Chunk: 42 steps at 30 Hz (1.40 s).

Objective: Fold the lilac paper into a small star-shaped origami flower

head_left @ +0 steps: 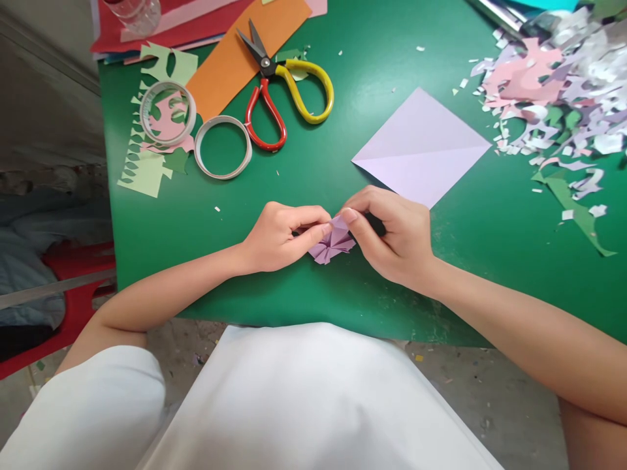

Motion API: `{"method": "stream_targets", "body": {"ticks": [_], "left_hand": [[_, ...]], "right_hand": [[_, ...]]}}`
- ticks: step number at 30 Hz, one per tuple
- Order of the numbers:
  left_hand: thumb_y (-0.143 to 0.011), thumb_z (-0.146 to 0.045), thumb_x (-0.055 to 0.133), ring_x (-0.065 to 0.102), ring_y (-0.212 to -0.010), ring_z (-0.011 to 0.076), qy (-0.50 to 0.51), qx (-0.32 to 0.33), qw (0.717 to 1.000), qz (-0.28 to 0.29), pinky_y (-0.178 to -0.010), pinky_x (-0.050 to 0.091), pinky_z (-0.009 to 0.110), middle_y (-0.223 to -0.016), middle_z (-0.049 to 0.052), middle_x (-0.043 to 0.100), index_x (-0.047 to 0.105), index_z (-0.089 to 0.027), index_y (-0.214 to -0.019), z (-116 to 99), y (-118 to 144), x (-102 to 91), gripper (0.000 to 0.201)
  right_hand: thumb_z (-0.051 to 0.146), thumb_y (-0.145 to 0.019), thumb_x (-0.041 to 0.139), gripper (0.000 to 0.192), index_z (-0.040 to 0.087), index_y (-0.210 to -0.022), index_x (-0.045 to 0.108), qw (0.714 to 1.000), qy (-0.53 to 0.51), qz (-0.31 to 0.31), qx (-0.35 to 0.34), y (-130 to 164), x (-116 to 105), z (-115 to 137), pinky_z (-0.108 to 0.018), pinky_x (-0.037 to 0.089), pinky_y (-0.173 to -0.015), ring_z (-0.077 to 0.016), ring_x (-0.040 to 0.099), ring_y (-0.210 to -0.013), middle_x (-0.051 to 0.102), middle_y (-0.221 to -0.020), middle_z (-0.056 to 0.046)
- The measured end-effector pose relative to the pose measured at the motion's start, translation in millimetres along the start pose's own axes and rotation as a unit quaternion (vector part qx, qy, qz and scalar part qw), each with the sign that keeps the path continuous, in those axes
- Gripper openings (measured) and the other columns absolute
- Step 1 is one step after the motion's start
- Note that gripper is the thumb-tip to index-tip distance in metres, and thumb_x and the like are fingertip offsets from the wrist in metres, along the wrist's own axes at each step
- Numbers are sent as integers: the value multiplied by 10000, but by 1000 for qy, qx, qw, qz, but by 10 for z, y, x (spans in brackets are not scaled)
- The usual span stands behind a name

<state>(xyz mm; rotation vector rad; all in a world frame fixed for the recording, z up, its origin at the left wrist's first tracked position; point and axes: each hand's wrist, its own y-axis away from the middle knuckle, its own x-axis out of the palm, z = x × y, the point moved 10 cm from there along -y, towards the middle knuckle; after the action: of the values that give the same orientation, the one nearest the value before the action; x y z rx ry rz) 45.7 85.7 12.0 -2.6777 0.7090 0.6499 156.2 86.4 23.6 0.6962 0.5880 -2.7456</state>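
Note:
A small folded purple paper piece (333, 243) with pleated creases rests on the green table (343, 130) near its front edge. My left hand (281, 235) pinches its left side with thumb and forefinger. My right hand (392, 232) pinches its upper right side, fingers curled over it. Both hands touch the table. Part of the paper is hidden under my fingers.
A pale purple creased square sheet (421, 149) lies just beyond my right hand. Scissors (281, 85) with red and yellow handles, two tape rolls (223, 147), an orange sheet (240, 52) and cut green paper (147, 156) lie at the back left. Paper scraps (553, 91) pile at the right.

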Motion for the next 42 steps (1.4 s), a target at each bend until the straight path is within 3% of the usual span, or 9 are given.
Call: {"method": "stream_targets", "body": {"ticks": [9, 18, 23, 28, 32, 36, 42], "left_hand": [[-951, -226, 544, 399, -493, 35, -22, -4, 1000, 16, -523, 341, 155, -574, -67, 544, 650, -159, -772, -13, -11, 29, 219], [-949, -279, 559, 436, -504, 45, 7, -22, 999, 35, -525, 360, 169, -597, -59, 572, 615, -167, -759, 24, -20, 75, 228], [-985, -310, 523, 397, -482, 45, 14, -28, 999, 9, -494, 346, 177, -581, -65, 537, 623, -169, -790, 46, -24, 21, 260], [-1008, -362, 491, 402, -503, 61, 23, -47, 998, -42, -484, 339, 202, -586, -55, 504, 626, -178, -811, 116, -9, -81, 301], [-984, -333, 554, 591, -649, 74, 55, -41, 996, -58, -579, 461, 184, -760, -26, 645, 629, -187, -930, 142, 17, -83, 173], [-943, -249, 616, 684, -829, 108, 65, 1, 992, -105, -672, 560, 210, -1006, 17, 672, 579, -219, -1088, 106, 47, -129, 152], [-912, -150, 632, 665, -901, 130, -85, 113, 980, -139, -758, 559, 250, -973, 32, 670, 641, -201, -915, -156, 58, -188, 52]], "right_hand": [[194, -926, 582, 159, 221, -770, 563, 998, 35, -9, -58, 2, -13, 109, -248, 424, -503, -115, 581, -591, 628, -678, 6], [170, -946, 528, 209, 226, -747, 558, 998, 53, -23, -23, 4, -30, 51, -256, 421, -502, -115, 556, -531, 634, -644, 10], [207, -977, 473, 207, 211, -802, 583, 1000, 15, -2, 4, -4, -23, -1, -251, 422, -516, -111, 555, -547, 634, -674, -2], [252, -899, 610, 100, 207, -833, 549, 1000, -8, 2, -22, 2, -18, 44, -243, 407, -491, -102, 525, -542, 607, -688, 10], [189, -885, 606, 133, 215, -783, 525, 999, 1, 15, -29, 2, 10, 46, -237, 382, -475, -89, 496, -516, 577, -639, 31], [151, -874, 598, 150, 224, -774, 514, 999, 11, 22, -42, 4, 18, 70, -239, 380, -470, -91, 500, -521, 567, -629, 34], [196, -903, 587, 165, 231, -774, 491, 996, 43, 21, -72, 38, 33, 131, -260, 390, -489, -115, 550, -591, 596, -674, 12]]}}
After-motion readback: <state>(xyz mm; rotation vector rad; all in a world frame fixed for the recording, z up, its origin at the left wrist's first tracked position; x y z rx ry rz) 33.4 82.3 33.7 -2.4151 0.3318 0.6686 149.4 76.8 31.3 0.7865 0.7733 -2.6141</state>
